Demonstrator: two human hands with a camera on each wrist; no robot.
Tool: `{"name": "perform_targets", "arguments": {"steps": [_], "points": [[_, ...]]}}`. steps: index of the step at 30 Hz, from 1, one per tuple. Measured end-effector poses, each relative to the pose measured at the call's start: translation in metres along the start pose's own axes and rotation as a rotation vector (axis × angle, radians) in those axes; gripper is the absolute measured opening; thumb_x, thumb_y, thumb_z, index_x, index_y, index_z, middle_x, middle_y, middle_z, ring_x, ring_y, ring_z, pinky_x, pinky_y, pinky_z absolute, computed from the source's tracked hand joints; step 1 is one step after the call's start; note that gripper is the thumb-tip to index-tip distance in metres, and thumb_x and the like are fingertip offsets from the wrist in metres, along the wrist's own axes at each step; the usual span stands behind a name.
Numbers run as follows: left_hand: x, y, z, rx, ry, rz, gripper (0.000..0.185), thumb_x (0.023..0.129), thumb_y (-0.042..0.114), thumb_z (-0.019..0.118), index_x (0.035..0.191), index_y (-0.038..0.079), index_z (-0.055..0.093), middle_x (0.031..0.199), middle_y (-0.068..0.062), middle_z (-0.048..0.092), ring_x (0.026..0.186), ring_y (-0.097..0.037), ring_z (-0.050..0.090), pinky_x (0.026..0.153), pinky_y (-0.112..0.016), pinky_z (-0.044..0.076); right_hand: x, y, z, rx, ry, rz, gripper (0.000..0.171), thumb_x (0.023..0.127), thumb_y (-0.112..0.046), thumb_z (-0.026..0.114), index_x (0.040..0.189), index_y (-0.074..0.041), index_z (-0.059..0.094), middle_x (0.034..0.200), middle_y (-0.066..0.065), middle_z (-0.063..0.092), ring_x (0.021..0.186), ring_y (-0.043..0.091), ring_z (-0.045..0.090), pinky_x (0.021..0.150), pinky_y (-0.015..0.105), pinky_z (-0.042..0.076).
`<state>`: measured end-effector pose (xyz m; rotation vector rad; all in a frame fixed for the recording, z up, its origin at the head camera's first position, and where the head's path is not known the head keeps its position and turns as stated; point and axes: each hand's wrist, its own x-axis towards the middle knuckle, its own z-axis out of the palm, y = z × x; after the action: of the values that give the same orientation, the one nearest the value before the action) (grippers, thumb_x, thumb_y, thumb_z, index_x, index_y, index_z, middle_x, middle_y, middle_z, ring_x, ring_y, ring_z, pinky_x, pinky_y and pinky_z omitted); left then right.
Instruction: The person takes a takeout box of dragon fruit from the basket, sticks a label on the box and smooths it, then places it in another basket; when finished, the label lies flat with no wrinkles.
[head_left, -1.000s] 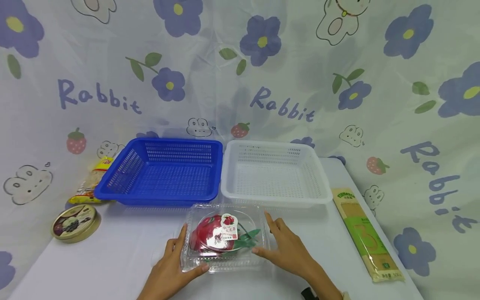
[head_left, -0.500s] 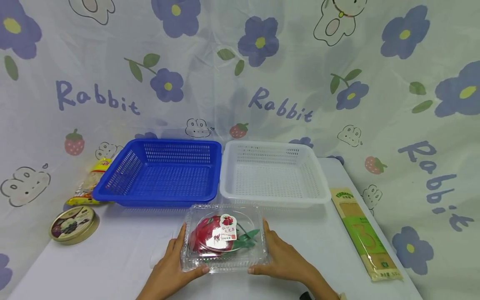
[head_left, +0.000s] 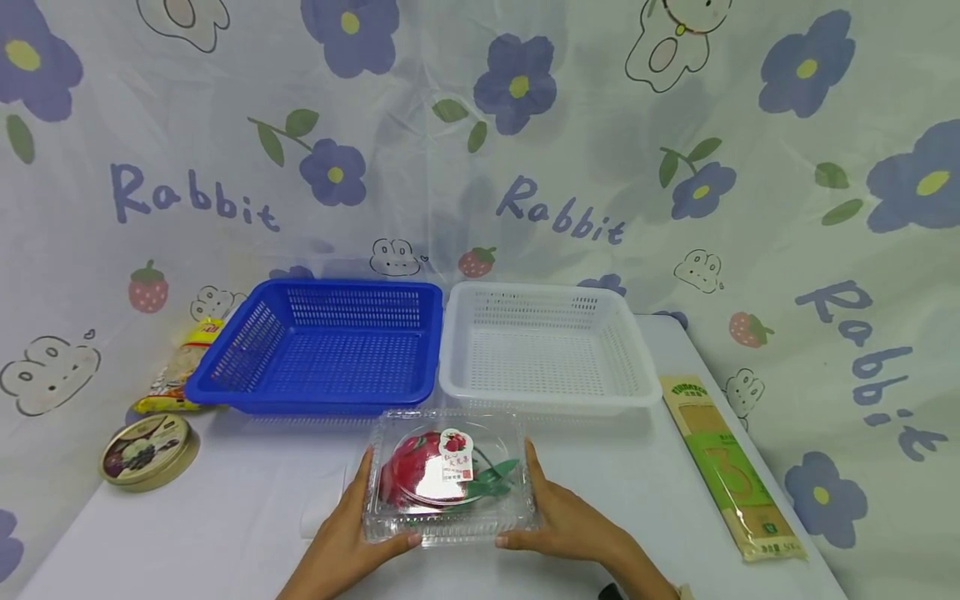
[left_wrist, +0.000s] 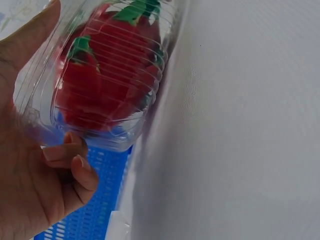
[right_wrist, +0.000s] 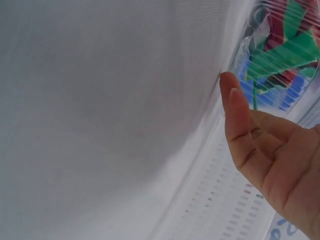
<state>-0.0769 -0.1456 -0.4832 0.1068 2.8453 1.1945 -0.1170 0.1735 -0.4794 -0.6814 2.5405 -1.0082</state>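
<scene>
- Two hands now bracket the clear clamshell box [head_left: 450,477] with the red dragon fruit inside; a second ago the right hand [head_left: 564,521] lay open beside the box's right edge, clear of it, and it has since closed in against that side
- The left hand [head_left: 341,533] grips the left end, thumb on the near rim and fingers curled under the tray, as the left wrist view shows [left_wrist: 35,170]
- The right hand holds the right end, thumb tip at the near corner; its fingers are hidden behind the box, so how far they wrap I cannot tell
- The box sits on the white table [head_left: 225,517] at the near middle, just in front of the seam between the blue basket [head_left: 225,379] and the white basket [head_left: 630,392]; it has barely shifted
- With both ends held, I judge the box ready to lift
- Far left lie a round tin [head_left: 147,448] and a yellow packet [head_left: 180,367]; a long noodle pack [head_left: 731,467] lies at the right
</scene>
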Motion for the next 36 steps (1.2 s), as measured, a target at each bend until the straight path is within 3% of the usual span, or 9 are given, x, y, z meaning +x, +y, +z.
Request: {"name": "perform_targets", "arguments": {"steps": [4,9,15,23,29,36], "points": [[-0.002,-0.001,0.001,-0.008,0.023,0.026,0.125,0.072,0.059,0.080,0.161,0.024,0.001,0.160,-0.025,0.026,0.137,-0.054,0.036,0.098,-0.072,0.040,-0.001,-0.003,-0.002,0.026,-0.009,0.007,0.130,0.080,-0.060,0.074,0.156,-0.014,-0.021,0.152,0.017,0.043,0.124,0.032,0.058,0.096,0.051,0.051],[-0.007,0.001,0.002,-0.029,0.028,0.009,0.123,0.072,0.060,0.080,0.161,0.025,0.003,0.160,-0.022,0.027,0.138,-0.053,0.037,0.100,-0.071,0.038,-0.005,-0.007,-0.006,0.047,-0.020,-0.003,0.129,0.081,-0.055,0.076,0.157,-0.012,-0.019,0.143,0.018,0.054,0.115,0.026,0.064,0.091,0.044,0.054],[-0.012,0.006,0.001,-0.036,0.015,-0.017,0.123,0.073,0.060,0.079,0.161,0.028,-0.001,0.161,-0.022,0.025,0.138,-0.054,0.035,0.100,-0.072,0.037,-0.008,-0.009,-0.010,0.124,-0.033,0.004,0.129,0.081,-0.053,0.077,0.155,-0.025,-0.024,0.140,0.016,0.057,0.109,0.022,0.066,0.089,0.042,0.055],[-0.015,0.011,-0.002,-0.036,0.048,0.032,0.124,0.072,0.057,0.081,0.160,0.030,-0.002,0.160,-0.022,0.027,0.134,-0.056,0.039,0.094,-0.073,0.042,-0.014,-0.013,-0.011,0.283,-0.036,-0.010,0.125,0.084,-0.039,0.079,0.151,-0.040,-0.027,0.141,0.015,0.057,0.109,0.016,0.066,0.092,0.038,0.053],[-0.018,0.016,-0.005,-0.028,0.023,0.010,0.125,0.073,0.057,0.080,0.160,0.031,-0.005,0.160,-0.025,0.026,0.132,-0.059,0.040,0.091,-0.073,0.044,-0.017,-0.015,-0.010,0.396,-0.045,-0.033,0.123,0.087,-0.028,0.077,0.150,-0.044,-0.027,0.140,0.020,0.057,0.107,0.014,0.067,0.093,0.032,0.051],[-0.022,0.022,-0.010,-0.050,0.052,0.025,0.126,0.069,0.056,0.083,0.160,0.035,-0.001,0.156,-0.026,0.033,0.129,-0.057,0.046,0.089,-0.071,0.046,-0.019,-0.017,-0.006,0.514,-0.047,-0.080,0.125,0.087,-0.019,0.077,0.149,-0.045,-0.028,0.146,0.029,0.046,0.106,0.015,0.068,0.089,0.029,0.053]]}}
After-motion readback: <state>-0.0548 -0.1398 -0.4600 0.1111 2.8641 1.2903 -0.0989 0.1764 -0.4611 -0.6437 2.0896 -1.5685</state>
